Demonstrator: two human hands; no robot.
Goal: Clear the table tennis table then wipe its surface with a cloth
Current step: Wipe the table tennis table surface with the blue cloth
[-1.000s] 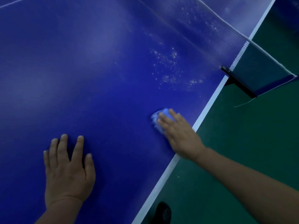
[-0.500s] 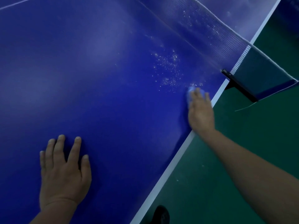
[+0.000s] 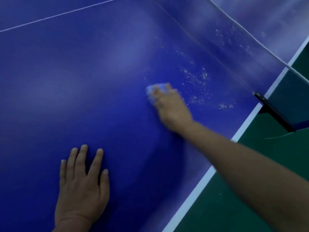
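Wiping is under way on the blue playing surface (image 3: 83, 72). No loose items show on the visible part, so the clearing step appears complete here.

The right hand (image 3: 170, 106) lies over a small light-blue cloth (image 3: 154, 91), fingers curled onto it and pressing it down. The cloth sits on the surface left of a scatter of white specks (image 3: 197, 84), short of the net (image 3: 242, 52). The left hand (image 3: 82, 186) rests flat on the surface near the bottom of the view, fingers straight and slightly spread, holding nothing; it appears to serve as a brace.

Handling, as a judgement: the cloth looks soft, light and bunched, so it should conform to the flat top and offer no weight to manage. Best hold is from above, fingers spread across the wad with downward pressure, so that it does not slip out during a stroke. The surface looks hard and smooth; the cloth should slide easily. The specks seem loose and may scatter rather than gather if swept fast.

Limits of observation: the right hand is motion-blurred and covers most of the cloth, so its full extent and fold cannot be made out. The specks' nature is unclear. More specks show faintly beyond the net. The net clamp (image 3: 274, 111) is partly cut off at the right edge, and the far half is barely in view.
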